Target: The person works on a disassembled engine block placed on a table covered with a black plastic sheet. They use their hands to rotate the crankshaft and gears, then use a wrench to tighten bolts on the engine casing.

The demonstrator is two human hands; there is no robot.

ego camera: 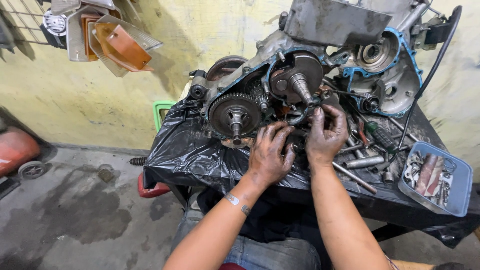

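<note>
An opened motorcycle engine case (300, 80) with blue gasket edges lies on a table covered in black plastic sheet (185, 150). A large toothed gear (235, 115) and a crank with a tapered shaft (300, 85) show inside. My left hand (270, 155), greasy, presses against the lower edge of the case just below the gear, fingers curled. My right hand (326, 132), also greasy, has its fingertips pinched at a small part under the crank; what it pinches is hidden.
Sockets, metal rods and a green-handled screwdriver (380, 135) lie on the table right of my hands. A blue tray (457, 192) of small parts sits at the right edge. A black cable (425, 85) hangs down. Orange lamp lenses (120, 45) hang on the yellow wall.
</note>
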